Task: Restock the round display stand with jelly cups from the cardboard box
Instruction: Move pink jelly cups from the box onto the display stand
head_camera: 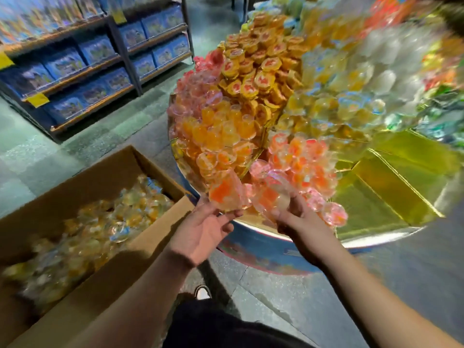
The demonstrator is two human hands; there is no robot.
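The round display stand (391,243) fills the right half, piled with clear jelly cups in gold-lined wedge compartments. At its near rim my left hand (203,232) supports an orange-and-pink jelly cup (224,193) on its fingertips, palm up. My right hand (296,217) grips another pink-orange jelly cup (270,199) beside it, just over the rim. The open cardboard box (105,169) stands at the lower left, holding several yellow and clear jelly cups (100,227). The view is motion-blurred.
An unfilled gold-lined compartment (391,187) lies right of the pink pile. Blue packaged goods fill wooden shelves (82,61) at the back left. Grey tiled floor (50,151) runs between shelves, box and stand. My shoe (203,292) shows below the stand.
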